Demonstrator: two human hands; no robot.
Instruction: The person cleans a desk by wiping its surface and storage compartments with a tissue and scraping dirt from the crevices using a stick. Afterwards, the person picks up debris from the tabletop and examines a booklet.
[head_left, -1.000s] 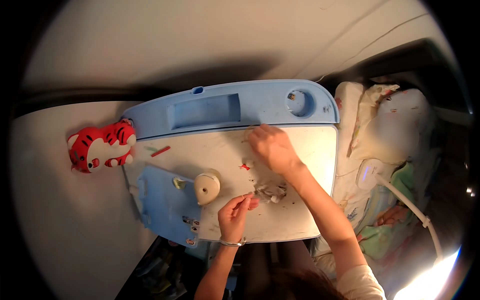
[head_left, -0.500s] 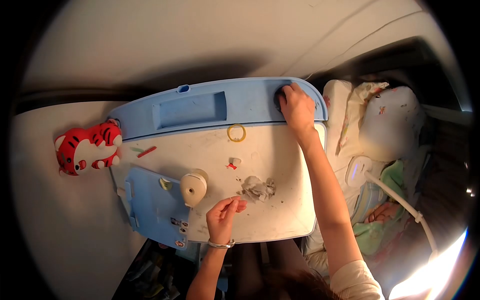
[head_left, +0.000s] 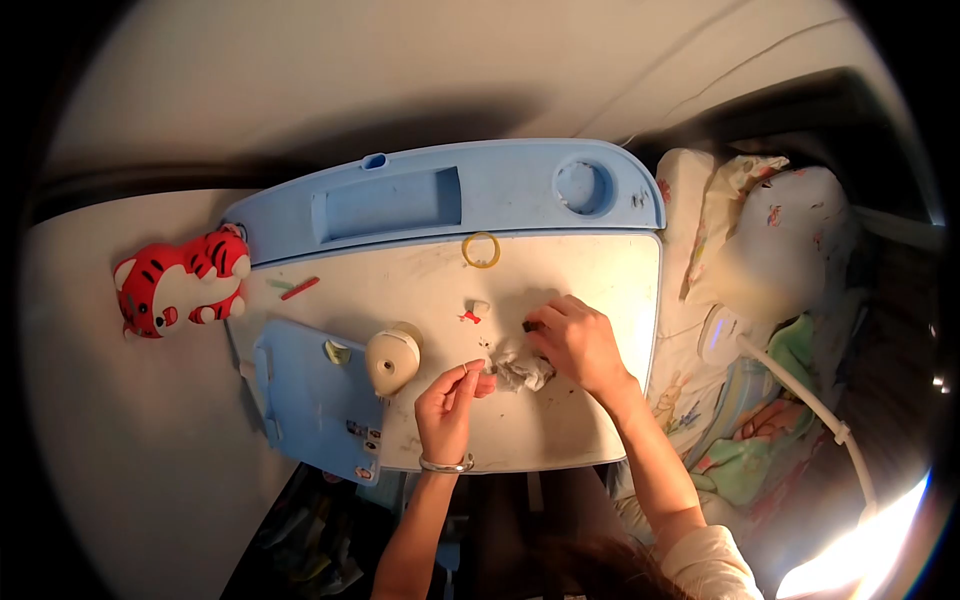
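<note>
A person is working with both bare hands above a white worktop [head_left: 590,425]. The left hand [head_left: 445,408] is hovering over the near half, its thumb and forefinger pinching together; whether anything thin is between them is too small to tell. The right hand [head_left: 582,345] is gripping a small dark piece [head_left: 530,326] at its fingertips, between the worktop's middle and its right edge. Crumpled paper [head_left: 522,374] is lying between the hands, nearer the near edge than the far one.

The step in hand appears to be bringing the dark piece close to the left fingertips; working this near seems to be calling for a light, steady pinch and for keeping the paper clear.

A red bit [head_left: 470,317] is lying beyond the paper, and a yellow ring [head_left: 481,250] is resting by the far edge. A cream object [head_left: 393,362] is standing beside a blue panel [head_left: 310,395], which is covering the near left corner. A red stick [head_left: 300,288] is lying towards the far left corner.
</note>
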